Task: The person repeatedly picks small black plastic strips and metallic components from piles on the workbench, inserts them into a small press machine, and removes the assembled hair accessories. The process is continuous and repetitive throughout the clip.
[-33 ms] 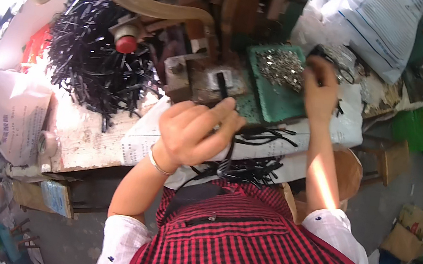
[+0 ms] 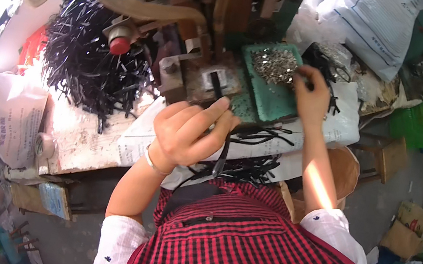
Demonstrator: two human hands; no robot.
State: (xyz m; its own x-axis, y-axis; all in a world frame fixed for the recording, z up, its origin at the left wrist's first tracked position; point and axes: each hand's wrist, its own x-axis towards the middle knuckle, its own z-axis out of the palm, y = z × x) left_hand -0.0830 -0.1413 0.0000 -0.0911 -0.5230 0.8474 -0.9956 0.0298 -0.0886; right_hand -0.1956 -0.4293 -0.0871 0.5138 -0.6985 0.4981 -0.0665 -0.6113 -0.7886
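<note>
My left hand [image 2: 186,130] is closed on a black strap [image 2: 216,84], pinched between thumb and fingers. The strap's far end lies on a small bright metal plate [image 2: 226,77] at the base of a machine [image 2: 176,76]; its other part hangs down below my fingers. To the right, my right hand [image 2: 312,98] is at the right rim of a green tray [image 2: 272,106], with thumb and fingertips drawn together. Small silvery metal pieces [image 2: 274,64] are heaped in the tray's far part. Whether a piece is between my right fingertips is too small to tell.
A large pile of black straps [image 2: 90,56] lies left of the machine, beside a red button [image 2: 119,45]. More black straps [image 2: 255,170] lie near my apron. White sacks [image 2: 379,31] stand at the far right. A tape roll [image 2: 44,145] sits at the table's left edge.
My right hand has come slightly left and nearer, its fingertips now at the tray's rim. The left hand keeps its hold on the strap. The whole view has shifted a little.
</note>
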